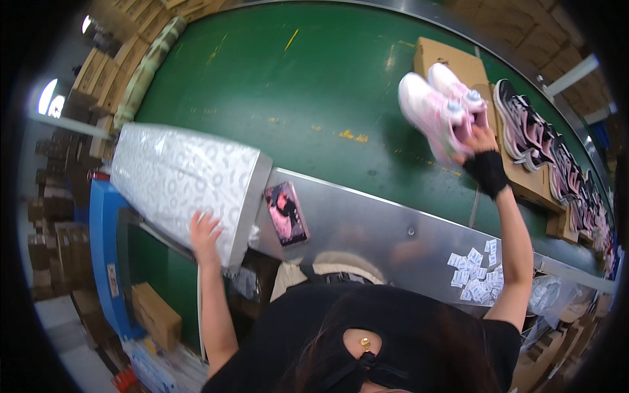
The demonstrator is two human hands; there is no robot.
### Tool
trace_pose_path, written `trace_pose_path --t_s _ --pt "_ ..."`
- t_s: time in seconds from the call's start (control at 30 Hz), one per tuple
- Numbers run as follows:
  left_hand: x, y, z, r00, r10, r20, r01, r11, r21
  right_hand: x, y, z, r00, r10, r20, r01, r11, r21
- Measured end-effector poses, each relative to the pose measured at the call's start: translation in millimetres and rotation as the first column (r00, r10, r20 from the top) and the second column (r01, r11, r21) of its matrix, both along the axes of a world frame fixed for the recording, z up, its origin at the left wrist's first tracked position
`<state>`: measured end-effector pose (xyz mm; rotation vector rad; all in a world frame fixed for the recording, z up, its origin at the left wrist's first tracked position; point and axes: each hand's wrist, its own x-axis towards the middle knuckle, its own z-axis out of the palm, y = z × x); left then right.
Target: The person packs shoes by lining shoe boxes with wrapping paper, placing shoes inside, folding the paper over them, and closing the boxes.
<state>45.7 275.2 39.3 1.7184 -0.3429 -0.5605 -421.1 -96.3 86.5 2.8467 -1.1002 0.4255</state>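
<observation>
Right hand: I see my right hand (481, 139), in a black wrist wrap, raised at the far right over the green conveyor belt (295, 85), fingers pinching the pair of pink-and-white shoes (438, 108) by their heel ends, so both hang together in one grip.
Shoes: soles turned toward me, lifted clear of the belt, just near a brown cardboard box (452, 62) lying on it.
Left hand: my left hand (204, 236) rests on the near edge of a stack of patterned white tissue paper (183, 180), fingers spread flat on the top sheet, I judge to peel one loose.
Paper stack: it sits at the left end of the steel table (373, 229), within easy reach.
Table: a small phone (286, 213) lies beside the stack; white packets (478, 268) are scattered at the right.
Far right: more dark and pink shoes (537, 134) stand in a row on open boxes along the belt.
</observation>
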Motion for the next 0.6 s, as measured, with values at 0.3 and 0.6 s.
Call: trace_pose_path --t_s 0.3,0.6 --pt "-215 -193 -7 0.234 -0.594 0.77 0.737 0.625 0.257 21 177 -15 0.851 0.52 -0.077 -0.496 0.842 0.211" --pt "-250 -197 -29 0.025 -0.925 0.379 0.918 0.171 0.358 41 1 -23 0.999 0.044 0.029 -0.049 0.974 0.221"
